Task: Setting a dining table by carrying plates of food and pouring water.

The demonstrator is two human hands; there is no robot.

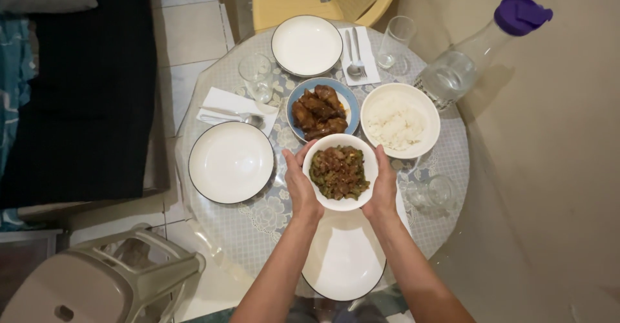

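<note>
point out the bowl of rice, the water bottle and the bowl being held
bowl of rice (400, 120), head view, on the rice
water bottle (452, 74), head view, on its clear body
held bowl (340, 172), head view, on the food inside

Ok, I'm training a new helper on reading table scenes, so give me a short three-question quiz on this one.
1. True or false: both hands hold the bowl of green beans and meat.
2. Which dish sits right of the blue plate of brown meat? A) the bowl of rice B) an empty plate C) the water bottle
3. How many empty white plates are on the table?

Key:
1. True: the left hand and right hand cup its sides.
2. A
3. Three: far, left, near.
</note>
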